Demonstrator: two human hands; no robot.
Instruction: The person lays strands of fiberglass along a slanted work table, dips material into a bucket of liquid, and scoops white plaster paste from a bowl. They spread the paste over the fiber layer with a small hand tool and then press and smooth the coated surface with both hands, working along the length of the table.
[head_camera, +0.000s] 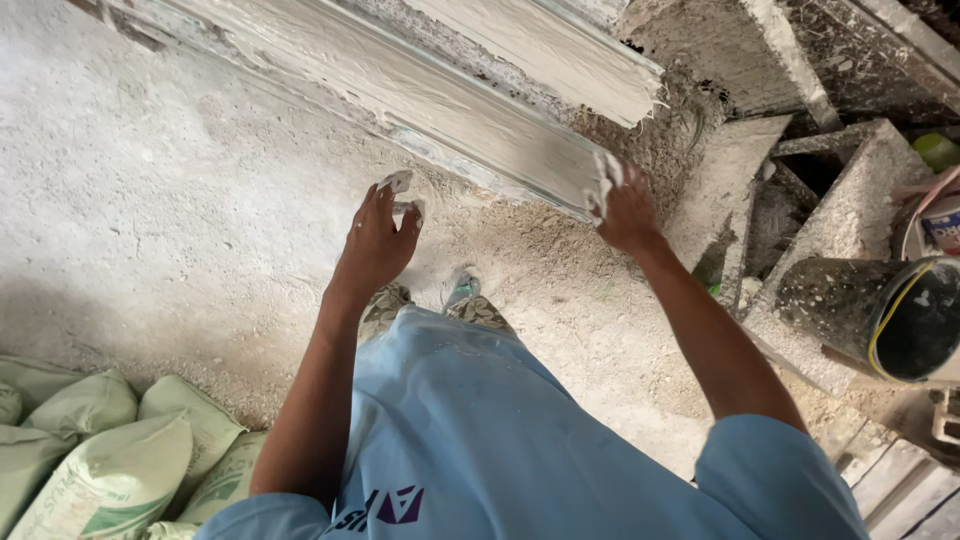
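A long pale beam coated in wet white plaster runs from the upper left toward the middle. My right hand rests on the beam's near end, fingers smeared white and pressed onto the plaster. My left hand hovers just left of and below the beam. Its fingertips pinch a small lump of white plaster. Between my arms I see my light blue shirt and my feet on dusty ground.
Green-and-white cement sacks are stacked at the lower left. A dark bucket lies on its side at the right, near concrete slabs and rubble. Wooden boards sit at the lower right. The floor is sandy.
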